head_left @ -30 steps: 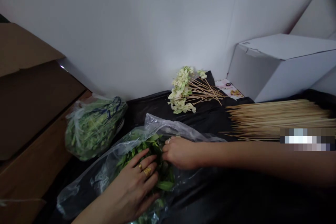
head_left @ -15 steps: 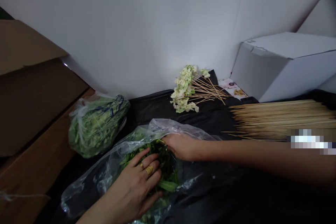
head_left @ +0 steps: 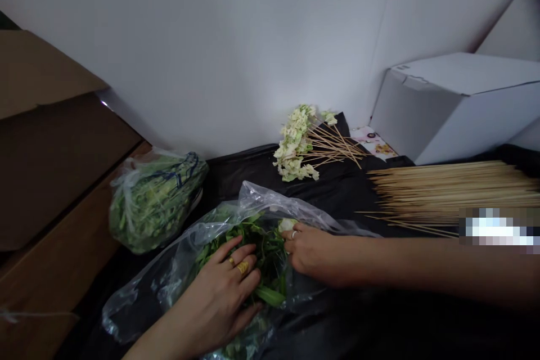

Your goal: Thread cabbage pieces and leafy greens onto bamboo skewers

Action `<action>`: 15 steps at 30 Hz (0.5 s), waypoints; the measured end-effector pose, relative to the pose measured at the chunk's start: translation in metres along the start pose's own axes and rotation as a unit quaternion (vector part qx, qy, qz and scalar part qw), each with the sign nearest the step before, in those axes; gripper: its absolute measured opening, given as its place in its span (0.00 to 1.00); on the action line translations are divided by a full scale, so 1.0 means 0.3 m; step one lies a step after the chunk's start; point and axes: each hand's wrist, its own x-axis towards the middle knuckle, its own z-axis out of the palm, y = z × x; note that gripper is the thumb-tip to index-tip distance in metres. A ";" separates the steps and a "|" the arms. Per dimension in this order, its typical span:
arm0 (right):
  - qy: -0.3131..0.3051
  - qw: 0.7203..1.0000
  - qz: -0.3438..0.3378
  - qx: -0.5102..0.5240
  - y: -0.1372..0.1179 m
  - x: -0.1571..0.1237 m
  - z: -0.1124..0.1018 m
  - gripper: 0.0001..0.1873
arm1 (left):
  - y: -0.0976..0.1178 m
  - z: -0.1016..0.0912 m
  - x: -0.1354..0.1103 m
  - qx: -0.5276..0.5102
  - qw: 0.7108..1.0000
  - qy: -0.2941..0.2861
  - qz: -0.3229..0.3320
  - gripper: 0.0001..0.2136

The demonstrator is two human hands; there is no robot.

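Observation:
In the middle of the head view, an open clear plastic bag (head_left: 270, 194) holds loose leafy greens (head_left: 270, 295) with dark leaves and thin stems. My left hand (head_left: 219, 287), wearing gold rings, lies over the greens with its fingers spread. At the bag's right side is my right hand (head_left: 314, 253), a ring on one finger. Its fingers are curled closed, and a pale green-white leaf piece (head_left: 287, 225) shows at their tips. The fingertips themselves are partly hidden.
A tied bag of greens (head_left: 154, 202) sits at left beside a cardboard box (head_left: 54, 163). Skewers with pale leaf pieces (head_left: 297, 143) lie at the back on black plastic sheeting (head_left: 240, 171). Many bare wooden skewers (head_left: 455, 188) lie at right, near a white box (head_left: 464, 101).
My right hand has drawn back slightly to the right and nearer me, and the pale leaf piece shows at its fingers. The bag's far edge has shifted; my left hand has barely moved.

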 end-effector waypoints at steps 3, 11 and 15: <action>-0.035 0.999 -0.020 -0.011 0.001 -0.011 -0.028 0.04 | 0.006 0.001 0.007 0.005 1.000 -0.007 0.004 0.05; -0.026 0.994 -0.057 0.085 -0.016 0.044 -0.095 0.10 | 0.002 -0.022 0.003 0.002 0.999 0.019 0.026 0.04; -0.116 0.988 -0.063 0.079 -0.020 0.054 -0.070 0.05 | 0.019 -0.074 -0.043 0.026 0.997 0.053 0.046 0.07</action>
